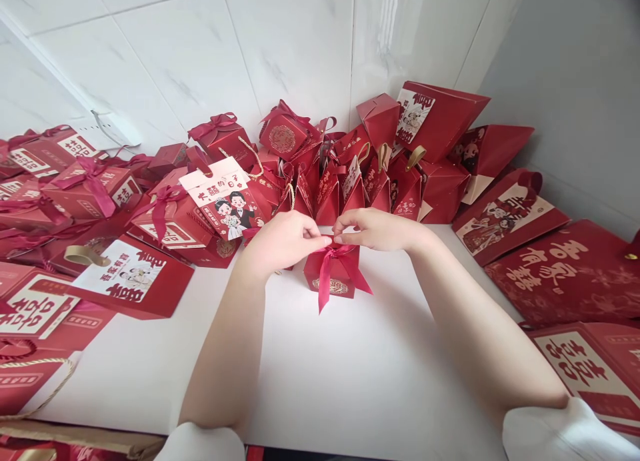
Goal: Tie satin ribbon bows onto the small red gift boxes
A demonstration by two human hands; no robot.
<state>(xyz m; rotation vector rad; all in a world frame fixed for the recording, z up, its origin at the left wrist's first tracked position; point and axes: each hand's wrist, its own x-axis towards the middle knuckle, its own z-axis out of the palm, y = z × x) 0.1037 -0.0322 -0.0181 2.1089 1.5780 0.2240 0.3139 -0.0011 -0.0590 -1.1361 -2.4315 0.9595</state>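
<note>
A small red gift box (345,271) with a gold round emblem stands on the white table (330,374) in front of me. A dark pink ribbon (325,274) is tied in a bow at its top, and its two tails hang down the front. My left hand (293,238) pinches the ribbon at the left of the knot, thumb against fingers. From the other side, my right hand (373,229) is closed in a pinch on the ribbon at the bow's upper edge. The fingers partly cover the loops and the box's top.
Many red gift boxes crowd round: ribboned boxes (93,184) on the left, triangular boxes (350,188) at the back, and a larger red bag-shaped box (570,268) on the right. A tiled wall (300,41) rises behind. A cardboard edge (80,438) shows at lower left.
</note>
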